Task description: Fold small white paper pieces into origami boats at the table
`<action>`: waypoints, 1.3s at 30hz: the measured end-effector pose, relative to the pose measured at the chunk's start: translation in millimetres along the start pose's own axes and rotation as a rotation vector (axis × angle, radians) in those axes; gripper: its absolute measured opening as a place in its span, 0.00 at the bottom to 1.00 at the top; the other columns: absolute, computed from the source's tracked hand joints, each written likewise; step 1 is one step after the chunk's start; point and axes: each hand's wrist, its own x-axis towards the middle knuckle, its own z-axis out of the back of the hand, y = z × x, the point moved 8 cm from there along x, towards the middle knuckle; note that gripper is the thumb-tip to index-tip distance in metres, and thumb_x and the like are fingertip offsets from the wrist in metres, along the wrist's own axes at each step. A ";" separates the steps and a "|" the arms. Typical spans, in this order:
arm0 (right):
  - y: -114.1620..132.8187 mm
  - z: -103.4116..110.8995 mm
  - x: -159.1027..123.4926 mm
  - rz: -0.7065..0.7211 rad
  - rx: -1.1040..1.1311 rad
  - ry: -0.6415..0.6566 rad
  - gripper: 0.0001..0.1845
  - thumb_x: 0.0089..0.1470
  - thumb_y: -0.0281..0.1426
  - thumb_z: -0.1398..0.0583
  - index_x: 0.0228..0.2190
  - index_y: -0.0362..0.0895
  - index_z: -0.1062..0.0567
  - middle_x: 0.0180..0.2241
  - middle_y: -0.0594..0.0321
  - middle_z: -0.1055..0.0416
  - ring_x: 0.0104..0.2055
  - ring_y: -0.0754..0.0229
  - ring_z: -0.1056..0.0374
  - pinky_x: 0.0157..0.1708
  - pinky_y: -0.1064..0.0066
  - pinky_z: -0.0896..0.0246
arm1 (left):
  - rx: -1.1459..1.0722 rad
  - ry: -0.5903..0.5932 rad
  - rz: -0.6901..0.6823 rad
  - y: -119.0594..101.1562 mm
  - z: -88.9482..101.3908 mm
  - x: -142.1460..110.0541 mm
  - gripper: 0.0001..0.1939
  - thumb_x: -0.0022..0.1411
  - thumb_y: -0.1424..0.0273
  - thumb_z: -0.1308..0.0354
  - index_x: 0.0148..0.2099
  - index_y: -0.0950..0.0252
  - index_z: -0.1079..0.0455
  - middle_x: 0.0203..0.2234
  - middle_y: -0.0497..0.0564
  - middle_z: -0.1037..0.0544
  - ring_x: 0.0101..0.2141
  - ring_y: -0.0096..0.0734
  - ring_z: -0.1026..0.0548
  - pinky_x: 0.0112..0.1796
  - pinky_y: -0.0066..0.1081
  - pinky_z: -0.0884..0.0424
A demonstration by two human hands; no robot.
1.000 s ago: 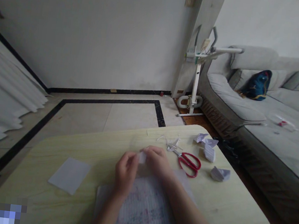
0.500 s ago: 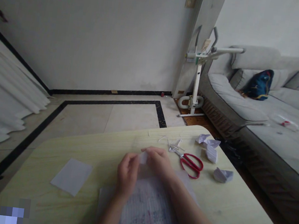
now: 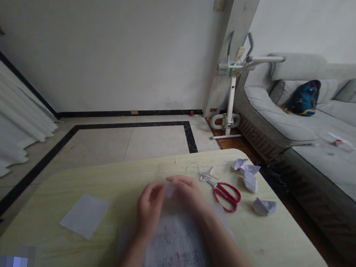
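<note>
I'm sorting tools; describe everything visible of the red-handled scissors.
The scissors have two red loop handles and metallic-looking grey blades. They lie on the wood-look table, right of the right hand, blades pointing leftward and away, tips by pale scraps. Neither hand touches them. Blade opening is unclear.

Scissors [image 3: 227, 195] lie right of the held paper [image 3: 169, 190].

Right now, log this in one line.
left hand: holding small white paper | right hand: holding it | right: red-handled scissors, folded papers | left: square white sheet
</note>
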 end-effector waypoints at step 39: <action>18.0 1.5 -1.8 0.139 -0.135 -0.019 0.11 0.44 0.34 0.34 0.24 0.42 0.30 0.23 0.69 0.35 0.26 0.67 0.40 0.28 0.75 0.45 | -0.168 0.150 0.099 0.6 -12.6 -3.9 0.13 0.53 0.63 0.38 0.33 0.65 0.35 0.25 0.45 0.29 0.27 0.25 0.31 0.28 0.22 0.35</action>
